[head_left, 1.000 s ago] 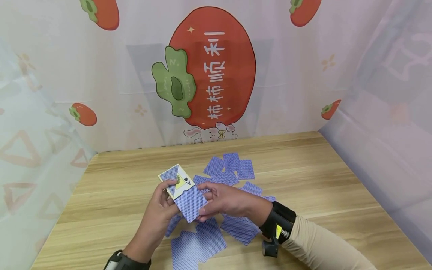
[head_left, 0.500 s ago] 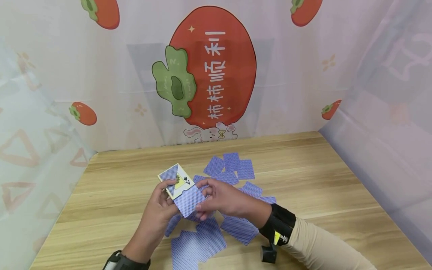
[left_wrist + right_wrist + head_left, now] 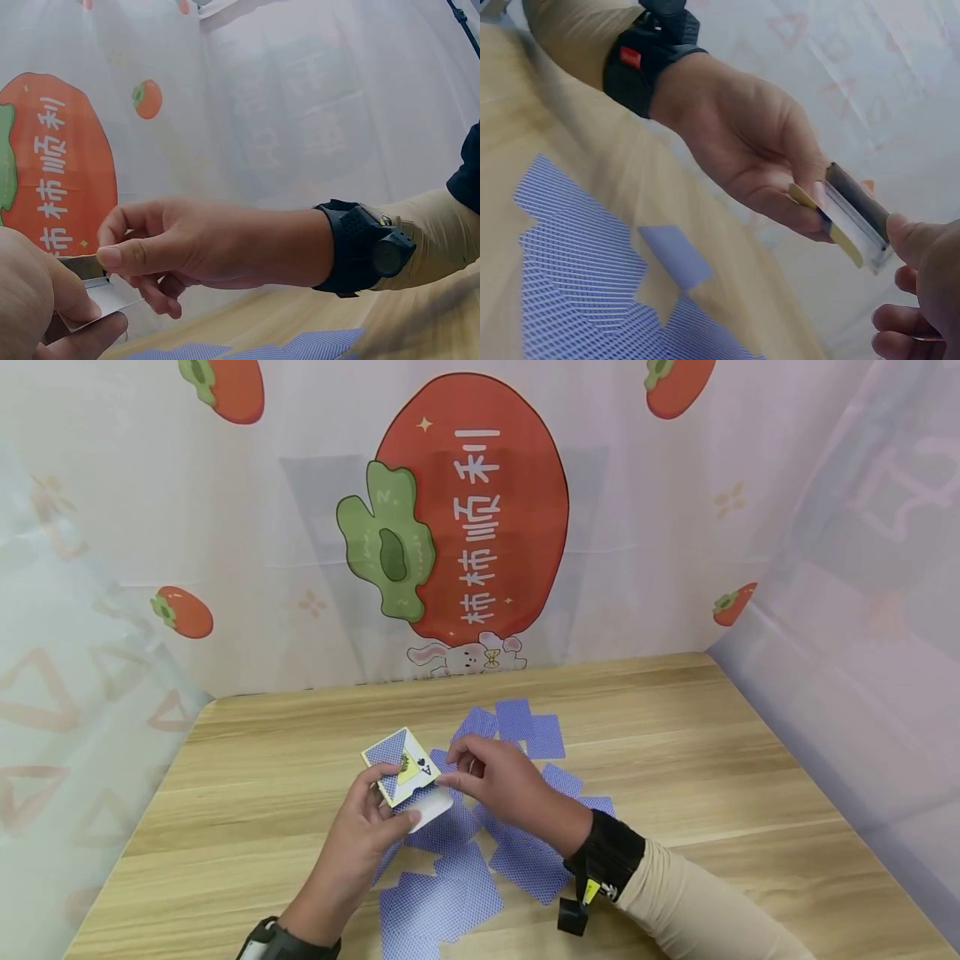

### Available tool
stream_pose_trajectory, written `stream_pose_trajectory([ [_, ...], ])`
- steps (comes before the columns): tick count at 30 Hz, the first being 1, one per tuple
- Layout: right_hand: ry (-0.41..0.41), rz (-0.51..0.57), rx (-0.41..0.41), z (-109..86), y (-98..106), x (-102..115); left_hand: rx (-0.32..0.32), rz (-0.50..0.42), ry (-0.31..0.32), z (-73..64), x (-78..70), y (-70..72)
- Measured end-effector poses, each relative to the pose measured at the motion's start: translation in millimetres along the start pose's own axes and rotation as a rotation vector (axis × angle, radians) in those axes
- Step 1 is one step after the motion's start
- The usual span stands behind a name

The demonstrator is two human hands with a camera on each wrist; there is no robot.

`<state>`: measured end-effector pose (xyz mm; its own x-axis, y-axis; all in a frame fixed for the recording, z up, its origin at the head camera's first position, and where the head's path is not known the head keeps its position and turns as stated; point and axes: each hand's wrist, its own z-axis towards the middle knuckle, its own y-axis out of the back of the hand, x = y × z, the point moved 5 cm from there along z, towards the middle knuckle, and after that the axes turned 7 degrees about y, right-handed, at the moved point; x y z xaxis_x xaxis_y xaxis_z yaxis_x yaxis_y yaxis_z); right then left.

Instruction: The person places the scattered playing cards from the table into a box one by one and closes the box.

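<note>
My left hand (image 3: pixel 352 835) holds a playing card box (image 3: pixel 387 753) tilted above the table, its front showing an ace and a blue check pattern. A white flap (image 3: pixel 432 808) stands out from the open end, with the left thumb on it. My right hand (image 3: pixel 517 789) is at the box's right corner, thumb tip touching the edge and the other fingers loosely bent. From the right wrist view, the box's open end (image 3: pixel 859 221) faces the right hand. Below lie several blue-backed playing cards (image 3: pixel 468 889), spread face down and partly overlapping.
The cards lie on a wood-grain table (image 3: pixel 247 827), reaching from near its front edge to its back half. A printed cloth (image 3: pixel 300 568) with persimmons hangs behind, and pale cloths hang at both sides. Black camera bands (image 3: pixel 611 860) circle the wrists.
The blue-backed cards sticking out of the box have gone inward, and the white flap now shows. My right hand has moved up to the box's corner; the left thumb has moved onto the flap.
</note>
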<state>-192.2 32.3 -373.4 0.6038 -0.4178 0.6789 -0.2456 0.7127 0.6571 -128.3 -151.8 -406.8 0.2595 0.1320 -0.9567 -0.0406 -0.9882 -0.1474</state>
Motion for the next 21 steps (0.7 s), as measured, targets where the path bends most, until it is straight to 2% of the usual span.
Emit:
stream_pose_trajectory([
  [3,-0.048,0.004,-0.025,3.1,8.7,-6.9,-0.028,0.002,0.000,1.3,-1.5,3.8],
  [6,-0.123,0.029,-0.087,6.2,24.7,-18.7,-0.053,-0.003,-0.008,2.2,-4.4,8.3],
  [10,-0.202,0.047,-0.182,5.7,49.9,-37.9,-0.060,-0.008,-0.013,2.0,-7.6,12.5],
  [13,-0.232,0.047,-0.216,0.3,64.9,-54.6,-0.061,-0.011,-0.003,1.9,-8.0,14.5],
  [17,-0.253,0.034,-0.180,-9.9,76.4,-75.0,-0.061,-0.015,-0.001,2.8,-7.9,17.1],
  [21,-0.246,-0.002,-0.064,-21.1,79.5,-89.8,-0.060,-0.012,-0.003,4.0,-6.5,19.1],
])
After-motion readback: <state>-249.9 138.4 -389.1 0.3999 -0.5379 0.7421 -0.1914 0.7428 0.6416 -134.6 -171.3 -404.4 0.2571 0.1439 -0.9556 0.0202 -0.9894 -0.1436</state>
